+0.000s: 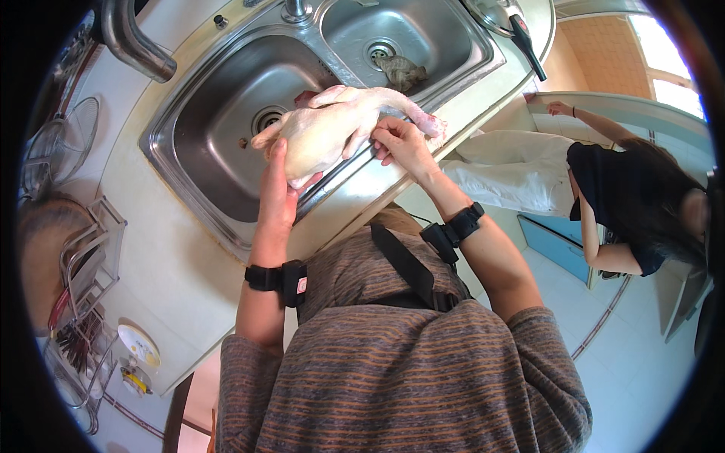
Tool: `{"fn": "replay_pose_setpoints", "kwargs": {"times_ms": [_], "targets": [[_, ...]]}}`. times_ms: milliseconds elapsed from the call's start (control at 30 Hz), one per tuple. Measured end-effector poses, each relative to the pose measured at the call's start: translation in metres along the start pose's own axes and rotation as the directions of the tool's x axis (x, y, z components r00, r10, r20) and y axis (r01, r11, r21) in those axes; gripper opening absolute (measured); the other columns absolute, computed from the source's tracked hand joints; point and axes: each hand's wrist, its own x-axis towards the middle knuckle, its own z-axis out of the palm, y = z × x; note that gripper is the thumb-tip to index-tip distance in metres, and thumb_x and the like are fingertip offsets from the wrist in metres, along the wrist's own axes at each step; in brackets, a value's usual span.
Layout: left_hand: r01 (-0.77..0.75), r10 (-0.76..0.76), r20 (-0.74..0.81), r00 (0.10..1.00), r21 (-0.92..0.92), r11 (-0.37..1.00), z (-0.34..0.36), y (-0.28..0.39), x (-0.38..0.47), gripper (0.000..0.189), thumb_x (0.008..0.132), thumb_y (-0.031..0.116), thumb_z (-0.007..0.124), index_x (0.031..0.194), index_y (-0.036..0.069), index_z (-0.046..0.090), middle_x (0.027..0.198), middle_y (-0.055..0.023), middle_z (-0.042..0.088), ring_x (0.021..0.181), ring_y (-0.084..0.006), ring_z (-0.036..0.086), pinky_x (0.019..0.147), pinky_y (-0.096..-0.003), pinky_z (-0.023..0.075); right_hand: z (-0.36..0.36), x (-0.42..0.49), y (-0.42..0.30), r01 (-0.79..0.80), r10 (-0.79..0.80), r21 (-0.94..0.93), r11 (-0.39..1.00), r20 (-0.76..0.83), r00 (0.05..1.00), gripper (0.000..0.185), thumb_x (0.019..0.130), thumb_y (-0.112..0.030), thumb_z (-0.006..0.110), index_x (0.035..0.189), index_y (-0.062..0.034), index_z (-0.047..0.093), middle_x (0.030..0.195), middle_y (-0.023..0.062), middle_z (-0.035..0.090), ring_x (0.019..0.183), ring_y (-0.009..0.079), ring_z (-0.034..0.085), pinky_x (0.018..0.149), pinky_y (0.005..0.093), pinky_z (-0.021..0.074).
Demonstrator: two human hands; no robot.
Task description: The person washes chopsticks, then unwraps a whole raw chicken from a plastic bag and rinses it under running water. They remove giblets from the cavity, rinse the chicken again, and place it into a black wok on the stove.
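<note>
A whole plucked raw bird (334,127), likely a chicken or duck, lies tilted over the left basin (226,113) of a stainless steel double sink, its neck reaching across the front rim. My left hand (280,187) grips its rounded near end from below, the thumb on top. With bent fingers and thumb together, my right hand (403,144) is at the bird's side near the wing and the base of the neck; whether it pinches the skin cannot be told. A dark red piece (305,98) shows behind the bird. In the right basin (447,34) a wet grey-brown cloth (401,72) lies beside the drain.
The faucet base (297,10) stands behind the sink. A glass pan lid with a black handle (527,48) is at the counter's right. Metal racks (93,255) and a round wooden board (51,249) stand left. Another person (628,192) stands on the right.
</note>
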Motion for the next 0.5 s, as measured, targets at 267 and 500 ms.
{"fn": "replay_pose_setpoints", "kwargs": {"times_ms": [267,500], "targets": [[0.023,-0.023,-0.023,0.999,0.004,1.000,0.006,0.002,-0.004,0.067,0.095,0.055,0.053,0.141,0.007,0.043,0.133,-0.0104,0.056,0.117,-0.0215,0.060,0.086,-0.0395,0.0561,0.030,-0.025,-0.011,0.561,-0.647,-0.592,0.578,0.086,0.758,0.009,0.089,-0.016,0.065,0.092,-0.0072,0.062,0.078,0.0069,0.064,0.066,0.0214,0.065,0.059,0.0336,0.0523],[0.025,-0.025,-0.015,1.000,0.019,0.999,0.002,-0.003,-0.001,0.070,0.094,0.058,0.053,0.141,0.007,0.042,0.130,-0.0097,0.057,0.115,-0.0207,0.060,0.086,-0.0388,0.0558,0.043,-0.029,-0.017,0.484,-0.567,-0.746,0.457,0.175,0.805,0.007,0.088,-0.017,0.064,0.089,-0.0098,0.063,0.074,0.0069,0.065,0.067,0.0277,0.066,0.060,0.0379,0.0518]]}}
